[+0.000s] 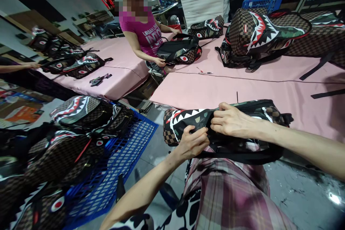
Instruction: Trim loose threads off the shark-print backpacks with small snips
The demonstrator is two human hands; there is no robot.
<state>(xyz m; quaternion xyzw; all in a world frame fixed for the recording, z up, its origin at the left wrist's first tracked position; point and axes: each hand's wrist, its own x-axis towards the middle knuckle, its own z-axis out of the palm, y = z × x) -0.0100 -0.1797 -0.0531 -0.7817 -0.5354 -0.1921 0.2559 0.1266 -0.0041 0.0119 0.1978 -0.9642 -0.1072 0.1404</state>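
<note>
A backpack (171,134) with brown checks, camouflage and a shark-mouth print lies on its side across my lap, against the pink table edge. My left hand (192,142) is closed on its near side, thumb and fingers pinching the dark fabric by an opening. Close beside it, my right hand (229,120) has its fingers curled over the upper edge of the same dark opening. What lies under the fingertips is hidden. A black strap (242,156) hangs along the bag's near side, below my right wrist.
Left of me, a blue plastic crate (142,125) is heaped with similar backpacks (67,147). More backpacks (269,32) are piled on the pink table (188,90). Across it, a person in a magenta shirt (140,36) handles another bag. Another person's arm (18,67) reaches in at far left.
</note>
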